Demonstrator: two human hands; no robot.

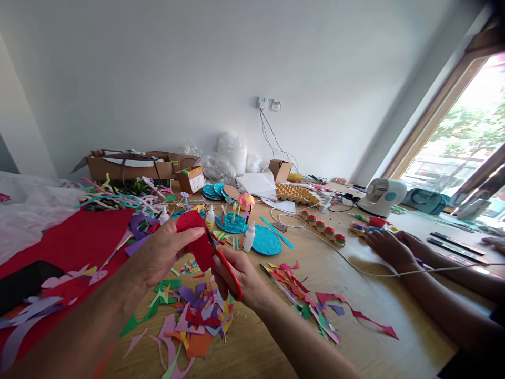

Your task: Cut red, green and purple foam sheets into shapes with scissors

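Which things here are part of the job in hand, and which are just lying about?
Part of the job:
red craft sheet, in the left hand
scissors, in the right hand

Seemingly just lying about:
white desk fan
teal pouch
coloured offcuts

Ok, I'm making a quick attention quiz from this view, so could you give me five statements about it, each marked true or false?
1. The right hand holds scissors. True.
2. The left hand holds a green sheet. False: the left hand holds a red piece.
3. A bottle stands just left of a blue disc. True.
4. The white appliance is at far left. False: the white appliance is at right, near the window.
5. The sockets are on the wall. True.
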